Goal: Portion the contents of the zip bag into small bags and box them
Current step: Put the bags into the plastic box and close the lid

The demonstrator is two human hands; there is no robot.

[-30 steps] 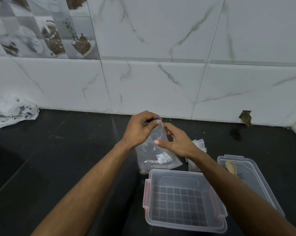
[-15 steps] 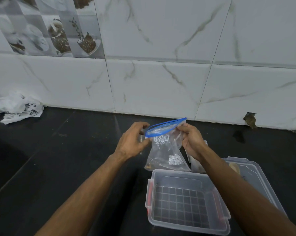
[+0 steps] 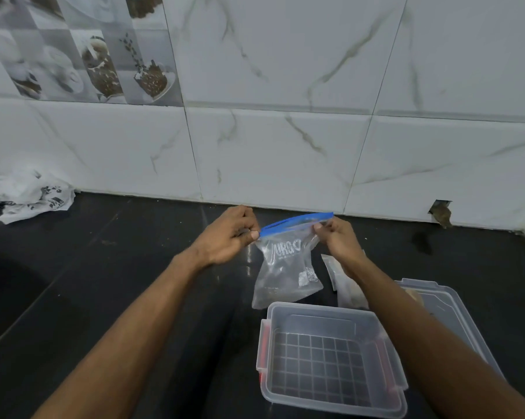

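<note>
At far left, against the wall, a crumpled white plastic bag (image 3: 28, 198) w/ black print lies on the black countertop (image 3: 119, 282). Above it the wall carries a tile w/ coffee pics (image 3: 104, 55); the rest is white marble-look tile (image 3: 285, 146).

Moving right, the left hand (image 3: 228, 237) sits above the counter, thumb and fingers curled together and pinching the left end of the blue zip strip (image 3: 296, 222) on the zip bag (image 3: 285, 273). The bag is clear w/ white lettering, hangs from the strip between the 2 hands, and its bottom reaches down just behind the box's far rim; can't tell if it touches the counter. A small whitish clump shows low inside it, right side.

The right hand (image 3: 339, 237) pinches the strip's right end, fingers curled onto it. Strip runs tilted, right end higher. Can't tell if the seal is parted.

Below the bag, approx. centre-right, a clear plastic box (image 3: 330, 358) stands on the counter, grid pattern on its floor, red latches on 2 sides.

Just behind the right forearm lie small clear bags (image 3: 342, 282), partly hidden. Further right the box's clear lid (image 3: 448, 309) lies flat by the box, w/ a tan object on it mostly covered by the arm.

At far right, a chipped hole (image 3: 441, 211) shows in the wall's base.
</note>
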